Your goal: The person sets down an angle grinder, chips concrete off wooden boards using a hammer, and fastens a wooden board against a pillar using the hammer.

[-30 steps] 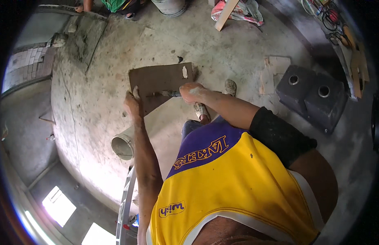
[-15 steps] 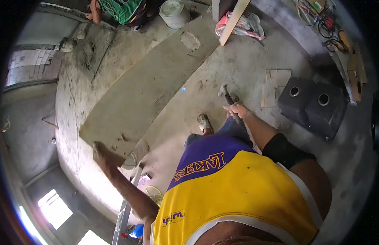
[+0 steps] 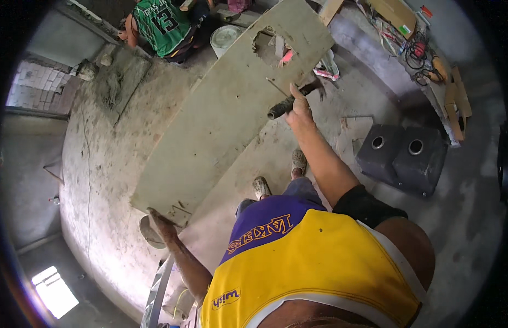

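Note:
A long, flat grey-green board (image 3: 205, 131) stretches diagonally ahead of me, with a ragged hole through its far end. My left hand (image 3: 162, 223) grips the edge at its near-left end, beside a few nails or bits sticking up there. In my right hand (image 3: 301, 111) is a hammer (image 3: 281, 108), held at the board's right edge. Its dark handle points left over the board; the head, beyond my fingers, is blurred. A thin nail-like piece (image 3: 276, 86) sticks up from the board near my thumb.
A dark double-bowl sink (image 3: 401, 158) lies upside down on the floor at right. Beyond the board, a person in a green jersey (image 3: 162, 27) crouches near a bucket (image 3: 225, 37). A ledge at far right holds cables and cardboard (image 3: 393, 15). A metal rail (image 3: 157, 292) stands near my left arm.
The board has come up off the floor and tilted, its hole now open to view. My right hand has moved the hammer forward and left, from beside my leg to the board's edge.

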Motion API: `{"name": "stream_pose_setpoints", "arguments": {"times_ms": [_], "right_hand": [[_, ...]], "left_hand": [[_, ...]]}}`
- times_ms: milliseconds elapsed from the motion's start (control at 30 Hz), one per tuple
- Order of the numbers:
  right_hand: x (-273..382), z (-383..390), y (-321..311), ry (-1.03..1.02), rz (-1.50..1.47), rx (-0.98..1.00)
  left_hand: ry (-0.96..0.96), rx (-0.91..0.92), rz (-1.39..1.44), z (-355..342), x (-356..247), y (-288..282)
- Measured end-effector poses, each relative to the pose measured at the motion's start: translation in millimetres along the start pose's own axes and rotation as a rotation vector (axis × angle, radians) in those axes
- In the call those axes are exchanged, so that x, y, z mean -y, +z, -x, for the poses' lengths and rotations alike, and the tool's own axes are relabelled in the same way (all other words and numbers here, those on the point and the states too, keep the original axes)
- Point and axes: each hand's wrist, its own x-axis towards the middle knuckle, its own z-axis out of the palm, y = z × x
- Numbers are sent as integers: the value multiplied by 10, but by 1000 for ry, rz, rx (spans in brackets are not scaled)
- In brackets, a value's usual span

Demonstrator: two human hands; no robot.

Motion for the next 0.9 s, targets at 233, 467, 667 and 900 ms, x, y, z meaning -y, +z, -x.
{"name": "stream_pose_setpoints", "arguments": {"times_ms": [233,467,667,900], "right_hand": [[-407,130,151,-26,-19,-198],[-781,424,424,-24,212,-24],[-991,533,533,-90,510,190],[-957,490,450,-173,842,447]], "left_hand": [[24,86,-615,-652,-783,393],[363,845,-709,-52,-2518,2402],[500,631,-812,-5,-1445,3094],[305,678,-1022,-256,-1072,3279]]}}
